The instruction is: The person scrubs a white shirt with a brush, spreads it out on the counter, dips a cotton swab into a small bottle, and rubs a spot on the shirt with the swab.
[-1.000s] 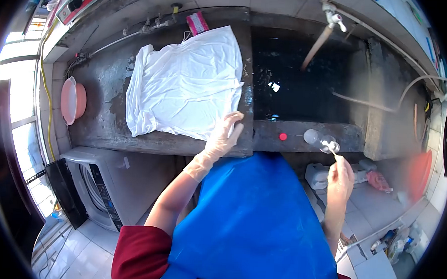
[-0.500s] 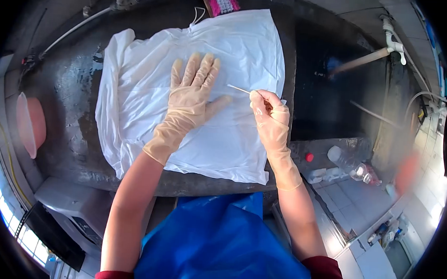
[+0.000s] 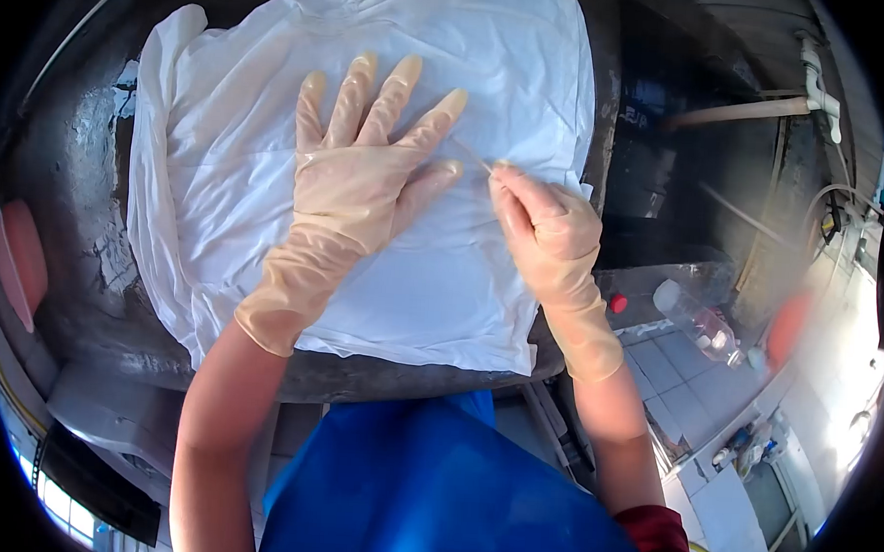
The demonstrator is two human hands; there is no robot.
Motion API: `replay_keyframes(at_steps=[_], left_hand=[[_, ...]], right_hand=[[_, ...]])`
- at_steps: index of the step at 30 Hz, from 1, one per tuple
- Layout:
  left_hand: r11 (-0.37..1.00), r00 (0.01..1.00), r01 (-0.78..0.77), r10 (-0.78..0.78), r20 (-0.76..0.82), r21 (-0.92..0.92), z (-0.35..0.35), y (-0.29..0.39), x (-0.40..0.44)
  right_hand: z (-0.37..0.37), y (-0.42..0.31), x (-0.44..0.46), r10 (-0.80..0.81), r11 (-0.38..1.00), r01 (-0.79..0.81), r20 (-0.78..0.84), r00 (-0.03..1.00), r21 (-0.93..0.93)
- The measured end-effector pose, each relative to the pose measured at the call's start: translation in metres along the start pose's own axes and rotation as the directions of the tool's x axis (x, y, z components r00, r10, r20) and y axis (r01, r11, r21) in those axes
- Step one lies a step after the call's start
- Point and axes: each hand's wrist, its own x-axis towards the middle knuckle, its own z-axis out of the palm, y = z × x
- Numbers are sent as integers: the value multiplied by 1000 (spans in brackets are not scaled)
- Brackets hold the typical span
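Note:
A wrinkled white cloth (image 3: 431, 295) is spread over the dark stone slab. My left hand (image 3: 352, 188), in a pale latex glove, lies on the cloth with its fingers spread. My right hand (image 3: 552, 232), gloved the same way, is closed in a pinch on a thin cotton swab (image 3: 480, 160). The swab's tip points up and left over the cloth, close to my left thumb and index finger. Whether the tip touches the fabric I cannot tell.
To the right is a dark basin (image 3: 678, 188) with a white tap (image 3: 820, 100) above it. A plastic bottle (image 3: 696, 322) and a red cap (image 3: 617, 302) lie near its front. A pink bowl (image 3: 18, 262) stands at the far left. A blue apron (image 3: 433, 493) covers my front.
The view has moved closer to the cloth. My left hand has spread its fingers wider. My right hand has turned more knuckles-up, still pinching the swab, with its tip nearer the left hand.

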Motion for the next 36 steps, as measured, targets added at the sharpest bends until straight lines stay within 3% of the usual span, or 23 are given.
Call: replay_keyframes(at_steps=[3, 7, 15, 23, 26, 36], left_hand=[[999, 1000, 8, -8, 12, 38, -2, 2, 2], [998, 1000, 8, -9, 24, 58, -2, 4, 4], [997, 999, 10, -12, 36, 70, -3, 7, 4], [996, 999, 6, -9, 40, 85, -2, 6, 4], [995, 998, 12, -17, 52, 99, -2, 6, 4], [994, 999, 3, -9, 51, 110, -2, 6, 5]], right_hand=[[-4, 3, -2, 115, 993, -117, 56, 992, 20], [7, -4, -7, -36, 997, 34, 14, 999, 73], [14, 10, -6, -97, 995, 97, -81, 992, -4], [10, 6, -4, -89, 987, 85, 27, 996, 134], [7, 14, -4, -91, 994, 93, -39, 995, 59], [14, 12, -6, -104, 984, 112, -65, 993, 138]])
